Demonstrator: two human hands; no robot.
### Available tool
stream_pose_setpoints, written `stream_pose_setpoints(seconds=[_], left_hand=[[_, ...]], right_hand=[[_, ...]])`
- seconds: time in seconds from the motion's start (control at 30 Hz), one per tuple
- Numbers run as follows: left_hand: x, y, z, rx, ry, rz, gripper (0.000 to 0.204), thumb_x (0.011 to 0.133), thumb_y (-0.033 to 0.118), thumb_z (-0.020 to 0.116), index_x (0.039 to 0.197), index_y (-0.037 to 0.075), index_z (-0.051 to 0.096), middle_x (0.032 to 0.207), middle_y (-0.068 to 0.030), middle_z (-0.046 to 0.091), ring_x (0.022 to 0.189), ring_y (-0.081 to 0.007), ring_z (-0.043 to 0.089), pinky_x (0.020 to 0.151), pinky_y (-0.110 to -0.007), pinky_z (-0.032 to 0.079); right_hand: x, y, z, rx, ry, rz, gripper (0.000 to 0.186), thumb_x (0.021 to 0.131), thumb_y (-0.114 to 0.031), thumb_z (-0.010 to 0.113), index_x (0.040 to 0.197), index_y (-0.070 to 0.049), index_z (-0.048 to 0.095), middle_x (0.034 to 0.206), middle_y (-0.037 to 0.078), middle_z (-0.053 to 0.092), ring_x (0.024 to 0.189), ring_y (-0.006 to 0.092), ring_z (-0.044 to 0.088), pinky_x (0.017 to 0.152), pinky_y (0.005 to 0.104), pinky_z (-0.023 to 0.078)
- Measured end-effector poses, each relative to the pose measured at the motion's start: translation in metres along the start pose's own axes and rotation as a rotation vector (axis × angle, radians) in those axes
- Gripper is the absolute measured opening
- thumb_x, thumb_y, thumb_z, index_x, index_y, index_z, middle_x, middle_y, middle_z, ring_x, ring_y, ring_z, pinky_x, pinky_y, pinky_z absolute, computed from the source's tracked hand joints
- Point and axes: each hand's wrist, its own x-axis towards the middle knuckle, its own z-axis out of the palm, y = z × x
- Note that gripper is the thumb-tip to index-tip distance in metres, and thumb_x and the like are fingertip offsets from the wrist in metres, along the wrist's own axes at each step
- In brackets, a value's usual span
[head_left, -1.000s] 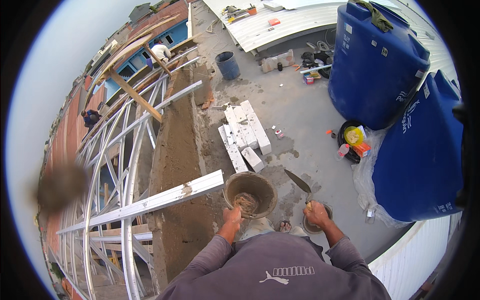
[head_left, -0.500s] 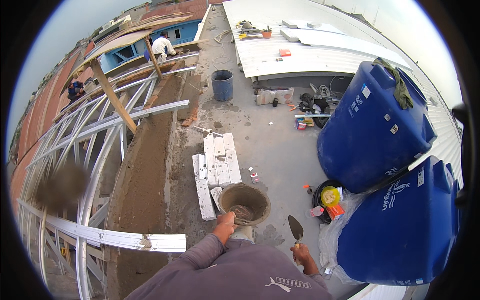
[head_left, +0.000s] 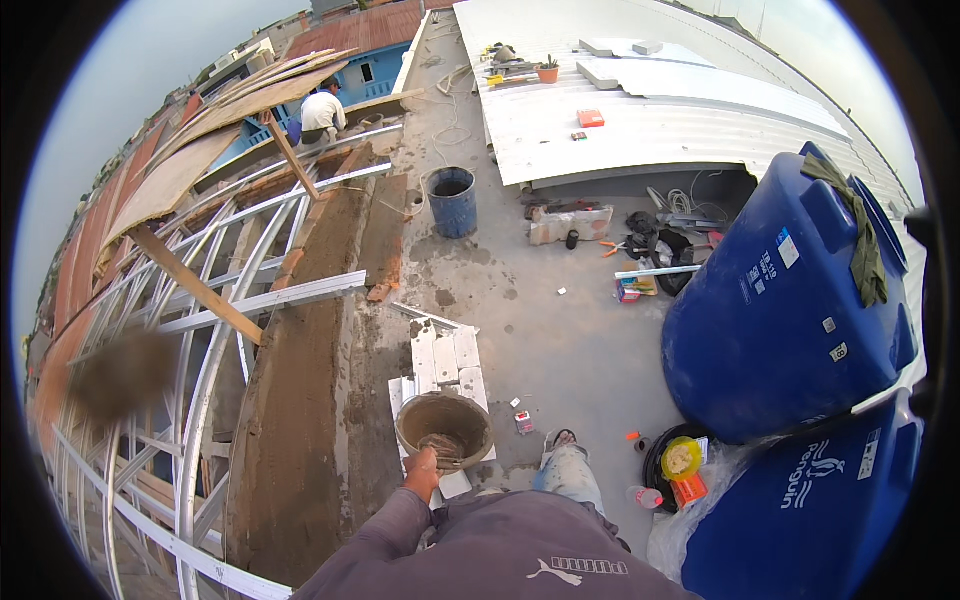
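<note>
While the left grip (head_left: 422,472) is clasping the bucket (head_left: 447,418) tightly at its rim's seven o'clock, the mouth is facing upward, the long axis running downward, at eleven o'clock from the torso (head_left: 505,548). White blocks (head_left: 444,358) are lying beyond at twelve. I cannot tell the right grip's state.

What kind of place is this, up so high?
Probably a rooftop building site: there's an open metal roof frame, a stack of white blocks, and a dirty bucket gripped in the left hand.
</note>
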Motion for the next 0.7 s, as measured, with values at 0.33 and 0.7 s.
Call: stream_pose_setpoints(seconds=[0.33,0.7], left_hand=[[0.087,-0.005,0.061,0.827,-0.254,0.642,0.04,0.082,0.019,0.068,0.119,0.006,0.064,0.117,-0.0141,0.07,0.106,-0.0322,0.069,0.087,-0.047,0.056],[0.085,0.089,0.21,1.482,0.033,0.619,0.038,0.066,0.028,0.077,0.098,0.008,0.072,0.098,-0.0161,0.072,0.097,-0.0371,0.071,0.079,-0.047,0.057]], right_hand=[[0.149,-0.284,-0.084,-0.095,-0.096,0.066,0.009,0.086,-0.012,0.067,0.087,-0.004,0.065,0.074,0.015,0.066,0.065,0.0293,0.064,0.056,0.0435,0.052],[0.259,-0.787,-0.133,-0.139,0.091,-0.441,0.014,0.09,-0.011,0.065,0.083,-0.006,0.053,0.057,0.006,0.05,0.044,0.0213,0.054,0.039,0.0417,0.044]])
